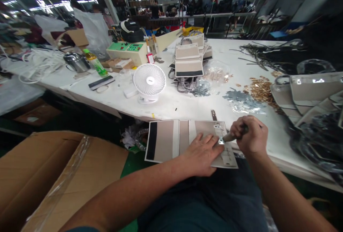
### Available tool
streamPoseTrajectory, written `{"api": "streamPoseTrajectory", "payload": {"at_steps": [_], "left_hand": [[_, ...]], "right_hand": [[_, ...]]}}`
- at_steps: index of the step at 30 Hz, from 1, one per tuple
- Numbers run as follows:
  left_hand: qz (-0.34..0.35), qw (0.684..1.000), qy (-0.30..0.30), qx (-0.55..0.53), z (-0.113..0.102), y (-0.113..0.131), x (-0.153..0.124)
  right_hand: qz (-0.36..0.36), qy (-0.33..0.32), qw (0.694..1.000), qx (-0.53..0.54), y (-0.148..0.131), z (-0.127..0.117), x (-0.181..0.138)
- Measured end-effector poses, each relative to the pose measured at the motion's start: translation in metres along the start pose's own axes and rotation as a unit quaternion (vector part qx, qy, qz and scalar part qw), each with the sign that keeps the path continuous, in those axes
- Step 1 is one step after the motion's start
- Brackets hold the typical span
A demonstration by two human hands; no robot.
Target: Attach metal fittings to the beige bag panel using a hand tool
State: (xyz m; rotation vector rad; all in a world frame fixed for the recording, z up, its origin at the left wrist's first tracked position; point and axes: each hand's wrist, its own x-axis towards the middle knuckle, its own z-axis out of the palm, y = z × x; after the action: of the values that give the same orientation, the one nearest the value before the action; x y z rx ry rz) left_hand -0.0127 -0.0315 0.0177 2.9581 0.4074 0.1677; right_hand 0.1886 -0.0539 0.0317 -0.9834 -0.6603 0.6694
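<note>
A flat beige bag panel [171,140] with a black stripe and white bands lies on my lap against the table edge. My left hand [201,153] rests flat on it, fingers stretched out, pressing it down. My right hand [250,134] is closed round a small wooden-handled tool [230,137]. The tool's metal tip touches a small silver fitting [221,141] on the panel, just beside my left fingertips.
The white table [187,109] carries a small white fan [149,81], stacked beige panels [188,62], gold fittings [259,88], silver pieces [242,100] and more bag parts [311,96] at right. A cardboard box [50,175] stands at lower left. People work in the background.
</note>
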Motion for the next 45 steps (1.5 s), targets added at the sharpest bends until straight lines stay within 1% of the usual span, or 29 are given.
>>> {"api": "streamPoseTrajectory", "payload": {"at_steps": [3, 6, 8, 12, 15, 17, 19, 22, 26, 28, 30, 33, 34, 35, 38, 40, 42, 45], "left_hand": [[0.005, 1.0, -0.011, 0.002, 0.0, -0.001, 0.002], [0.008, 1.0, -0.014, 0.009, 0.001, -0.001, 0.002], [0.009, 1.0, -0.015, 0.011, 0.001, -0.002, 0.002], [0.01, 1.0, -0.014, 0.015, 0.004, -0.002, 0.001], [0.011, 1.0, -0.017, 0.015, 0.005, -0.003, 0.001], [0.012, 1.0, -0.019, 0.014, 0.006, -0.004, 0.001], [0.012, 1.0, -0.017, 0.013, 0.006, -0.005, 0.001], [0.015, 1.0, -0.013, 0.008, 0.006, -0.008, 0.002], [0.021, 1.0, -0.007, -0.006, 0.007, -0.01, 0.003], [0.022, 1.0, -0.007, -0.012, 0.008, -0.01, 0.003], [0.019, 1.0, -0.009, -0.015, 0.009, -0.01, 0.003], [0.012, 1.0, -0.007, -0.015, 0.01, -0.008, 0.002], [0.012, 1.0, -0.005, -0.013, 0.01, -0.008, 0.002], [0.012, 1.0, -0.001, -0.01, 0.01, -0.007, 0.001], [0.014, 1.0, 0.007, -0.006, 0.012, -0.006, -0.002], [0.015, 1.0, 0.01, -0.01, 0.014, -0.006, -0.004], [0.014, 1.0, 0.013, -0.013, 0.015, -0.005, -0.005], [0.003, 1.0, 0.014, -0.02, 0.016, -0.006, -0.005]], "right_hand": [[0.041, 0.039, 0.998, 0.041, 0.001, -0.016, 0.001], [0.096, 0.082, 0.988, 0.092, 0.007, -0.029, 0.006], [0.114, 0.109, 0.98, 0.119, 0.011, -0.035, 0.009], [0.132, 0.161, 0.966, 0.155, 0.016, -0.041, 0.013], [0.148, 0.174, 0.962, 0.15, 0.016, -0.038, 0.017], [0.147, 0.157, 0.968, 0.129, 0.016, -0.034, 0.019], [0.132, 0.126, 0.978, 0.103, 0.014, -0.029, 0.019], [0.094, 0.084, 0.99, 0.06, 0.01, -0.017, 0.014], [0.025, 0.043, 0.999, -0.003, 0.006, 0.002, 0.002], [0.002, 0.012, 0.999, -0.041, 0.005, 0.011, -0.005], [-0.004, -0.023, 0.995, -0.092, 0.007, 0.017, -0.011], [-0.001, -0.071, 0.979, -0.19, 0.009, 0.023, -0.014], [0.001, -0.077, 0.975, -0.208, 0.009, 0.024, -0.013], [0.006, -0.074, 0.976, -0.206, 0.009, 0.024, -0.012], [0.021, -0.022, 0.992, -0.122, 0.004, 0.023, -0.006], [0.014, -0.001, 0.997, -0.08, -0.003, 0.023, -0.002], [-0.014, -0.008, 0.997, -0.074, -0.01, 0.025, -0.001], [-0.04, -0.047, 0.993, -0.097, -0.014, 0.032, -0.002]]}}
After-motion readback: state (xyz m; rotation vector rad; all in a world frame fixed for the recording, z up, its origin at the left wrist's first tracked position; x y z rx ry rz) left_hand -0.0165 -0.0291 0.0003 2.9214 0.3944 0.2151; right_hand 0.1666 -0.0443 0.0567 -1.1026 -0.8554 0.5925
